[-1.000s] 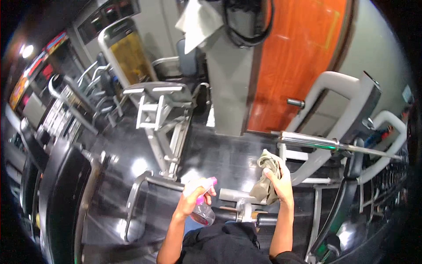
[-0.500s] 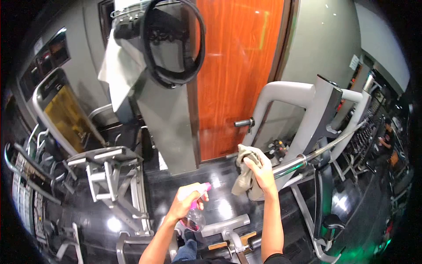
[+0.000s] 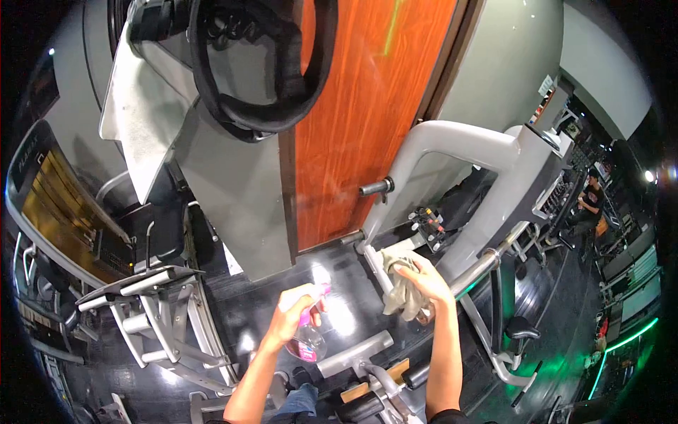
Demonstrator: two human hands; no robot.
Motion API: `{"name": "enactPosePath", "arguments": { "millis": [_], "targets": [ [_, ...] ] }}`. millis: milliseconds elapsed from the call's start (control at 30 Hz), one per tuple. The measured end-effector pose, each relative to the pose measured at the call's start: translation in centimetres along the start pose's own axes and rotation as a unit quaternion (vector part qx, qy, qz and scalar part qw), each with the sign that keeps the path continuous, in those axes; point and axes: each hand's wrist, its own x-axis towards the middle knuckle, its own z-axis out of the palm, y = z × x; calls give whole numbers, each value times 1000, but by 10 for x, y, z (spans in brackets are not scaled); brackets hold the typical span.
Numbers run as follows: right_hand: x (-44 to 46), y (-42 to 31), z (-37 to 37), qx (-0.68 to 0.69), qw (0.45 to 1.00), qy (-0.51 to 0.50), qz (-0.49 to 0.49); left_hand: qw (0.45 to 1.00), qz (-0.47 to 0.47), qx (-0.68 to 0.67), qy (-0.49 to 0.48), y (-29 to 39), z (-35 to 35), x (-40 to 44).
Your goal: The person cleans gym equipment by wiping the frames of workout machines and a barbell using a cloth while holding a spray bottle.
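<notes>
My left hand [image 3: 290,316] is wrapped round the neck of a clear spray bottle [image 3: 308,343] with a pink collar and a little pink liquid inside. The bottle hangs tilted below my fingers, above the dark floor. To the right, my right hand [image 3: 426,281] grips a crumpled olive-grey cloth [image 3: 404,293], which droops from the fingers. The cloth is close to the grey frame of a gym machine [image 3: 470,152] and the metal bar [image 3: 483,267]; whether it touches them I cannot tell.
An orange wooden door [image 3: 346,134] stands ahead. A white towel [image 3: 145,106] and a black ring [image 3: 205,78] hang at upper left. Below them is a grey metal frame [image 3: 152,318]. A padded machine base [image 3: 357,353] lies near my feet. A person [image 3: 590,201] is far right.
The view has swung to the right and closer to the door and the grey machine. Both hands still hold the bottle and the cloth, and the person at far right shows more clearly.
</notes>
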Motion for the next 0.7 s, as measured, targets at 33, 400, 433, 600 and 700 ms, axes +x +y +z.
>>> {"name": "enactPosePath", "arguments": {
  "millis": [33, 400, 433, 600, 700],
  "targets": [
    [0, 0, 0, 2, 1000, -1, -1, 1000, -9, -1, 2, -3, -4, 0],
    [-7, -1, 8, -48, 997, -54, -29, 995, -39, 88, -15, 16, -17, -6],
    [-6, -1, 10, -67, 996, -40, -45, 995, -40, 90, -17, 17, -22, -7],
    [-2, 6, 9, -89, 992, 25, -88, 994, -19, 107, -24, 33, -38, -6],
    [-6, 1, 16, -177, 975, 96, -95, 991, -24, 128, -11, 46, -42, -8]
  ]
}}
